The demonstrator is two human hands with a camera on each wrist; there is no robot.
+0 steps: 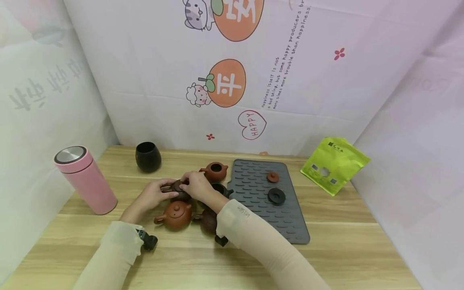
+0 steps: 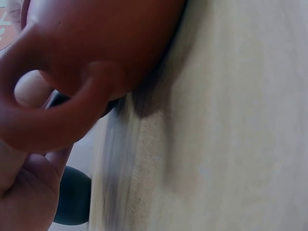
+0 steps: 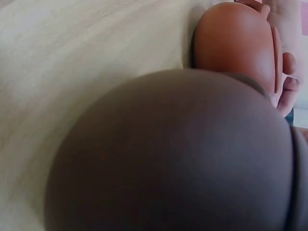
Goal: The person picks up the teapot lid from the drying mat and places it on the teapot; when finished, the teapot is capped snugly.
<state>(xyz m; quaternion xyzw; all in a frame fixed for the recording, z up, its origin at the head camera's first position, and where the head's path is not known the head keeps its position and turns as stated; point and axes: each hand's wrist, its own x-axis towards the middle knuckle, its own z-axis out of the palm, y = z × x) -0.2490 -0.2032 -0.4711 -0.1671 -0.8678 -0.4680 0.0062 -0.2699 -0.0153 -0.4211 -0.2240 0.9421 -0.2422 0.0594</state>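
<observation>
Dark brown clay is what we see between both hands: a small teapot [image 1: 178,189] sits on the wooden table [image 1: 348,249] left of the frame's centre, among other pots. Our left hand [image 1: 155,194] grips its left side, while our right hand [image 1: 197,183] curls over its top; the two hands nearly meet on it. Just below lies a reddish lidded teapot [image 1: 175,215]. An open teapot [image 1: 216,171] stands right above, beside the grey mat [image 1: 286,225]. A pink flask [image 1: 86,179] stands at the left.

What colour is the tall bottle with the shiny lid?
Pink, with a silver lid: the bottle shows best in the head view.
</observation>
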